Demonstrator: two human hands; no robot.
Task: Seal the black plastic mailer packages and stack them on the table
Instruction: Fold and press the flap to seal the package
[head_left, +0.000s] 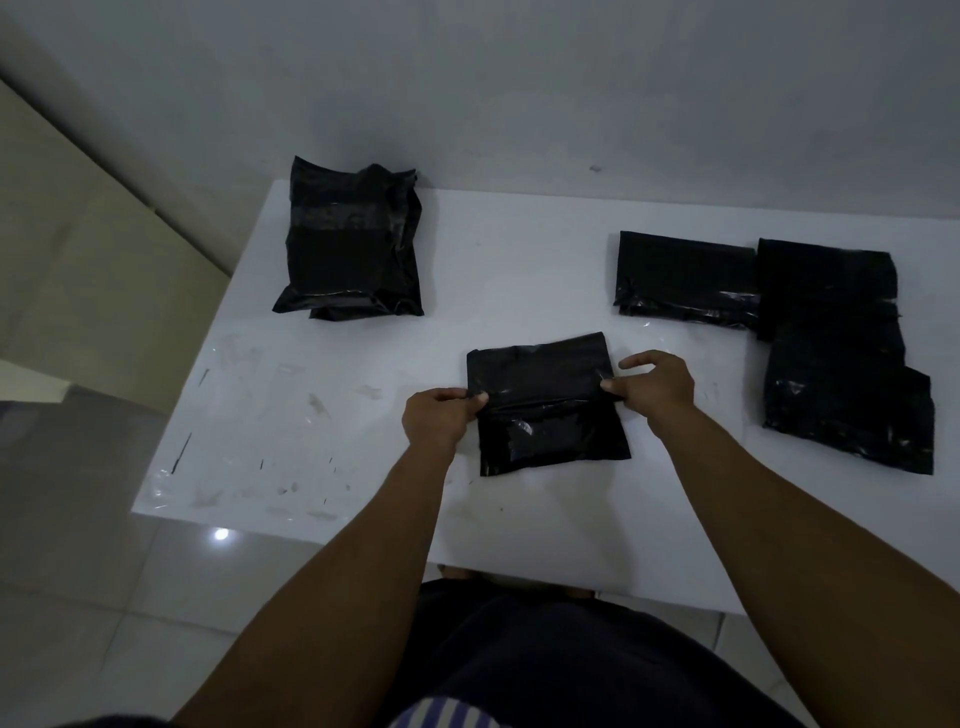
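The black mailer (545, 410) you are working on lies flat on the white table (311, 415), near its front edge and roughly in the middle, directly ahead of you. A crease runs across it from side to side, and the glossy part below the crease catches some light. Your left hand (439, 415) pinches the mailer's left edge at that crease, thumb on top and fingers curled. Your right hand (655, 385) pinches the right edge at the same level between thumb and forefinger, with the other fingers loosely raised above the plastic. Far left, near the wall (519, 78), a stack of mailers (348, 244) sits crumpled, one partly showing beneath another. To your right, three more black packages lie flat: a rear mailer (685, 280), a corner mailer (826, 286) overlapping its right end, and a near mailer (852, 405) beside your right forearm. Pale tiled floor (104, 597) shows at left.
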